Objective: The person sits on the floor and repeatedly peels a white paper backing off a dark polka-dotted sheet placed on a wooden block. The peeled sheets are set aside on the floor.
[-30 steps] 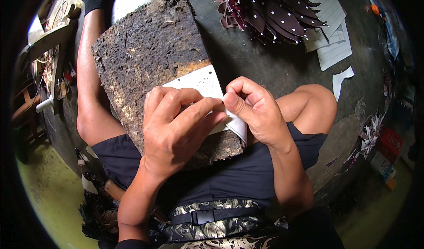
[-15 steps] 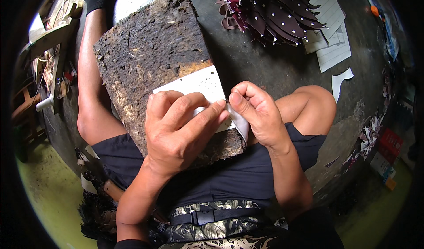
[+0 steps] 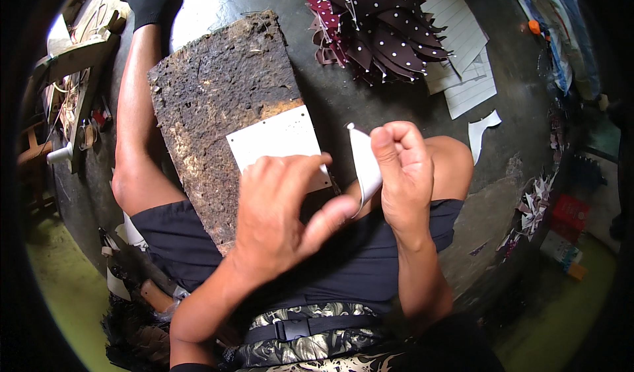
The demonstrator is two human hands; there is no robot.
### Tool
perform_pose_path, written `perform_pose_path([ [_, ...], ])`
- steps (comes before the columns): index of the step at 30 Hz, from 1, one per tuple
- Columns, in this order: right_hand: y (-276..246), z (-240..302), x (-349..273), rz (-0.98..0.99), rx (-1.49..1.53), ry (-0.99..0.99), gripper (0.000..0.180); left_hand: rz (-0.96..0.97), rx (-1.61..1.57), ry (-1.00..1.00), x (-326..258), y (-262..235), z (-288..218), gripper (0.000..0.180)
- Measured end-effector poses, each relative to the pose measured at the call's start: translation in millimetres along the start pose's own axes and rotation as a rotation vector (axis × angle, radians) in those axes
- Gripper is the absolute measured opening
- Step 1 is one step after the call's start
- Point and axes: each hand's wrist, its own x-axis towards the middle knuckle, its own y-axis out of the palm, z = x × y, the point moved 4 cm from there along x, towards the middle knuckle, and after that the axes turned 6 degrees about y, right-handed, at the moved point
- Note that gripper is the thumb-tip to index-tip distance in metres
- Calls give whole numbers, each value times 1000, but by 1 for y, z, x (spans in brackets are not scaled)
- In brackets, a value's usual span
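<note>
My right hand [image 3: 404, 174] is closed in a pinch on a thin white pointed piece [image 3: 364, 164]; whether it is leather or cloth I cannot tell. The piece hangs to the left of my fingers, its small rounded tip up and its lower edge curved. My left hand [image 3: 279, 203] hovers over the lower part of a white sheet [image 3: 267, 137] with small dark holes near its edges. Its thumb and index finger are spread and hold nothing. Underneath the sheet lies a rough, dark, worn board [image 3: 221, 85], set aslant across my lap.
Dark polka-dot pieces [image 3: 386, 29] sit in a fanned bundle beyond the board, beside lined paper sheets [image 3: 462, 75]. A white offcut [image 3: 483, 134] lies past my right knee, with scraps [image 3: 533, 203] farther right. At far left stands a wooden frame [image 3: 82, 58]; a wooden handle [image 3: 156, 296] is near my left hip.
My right hand has lifted the white piece off the sheet and moved right and slightly up. My left hand has let go and spread its fingers. The whole view has shifted slightly.
</note>
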Motion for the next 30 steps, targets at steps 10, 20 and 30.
perform_pose_path([
  [10, -3, 40, -49, 47, 472, 99, 44, -268, -1349, -553, -34, -20, -12, 20],
  [20, 25, 14, -12, 268, -240, 51, 18, 300, -138, -136, 14, -32, 19, 27],
  [30, 26, -5, 17, 306, -169, 83, 16, -100, 70, 44, 1, -7, 26, 23],
])
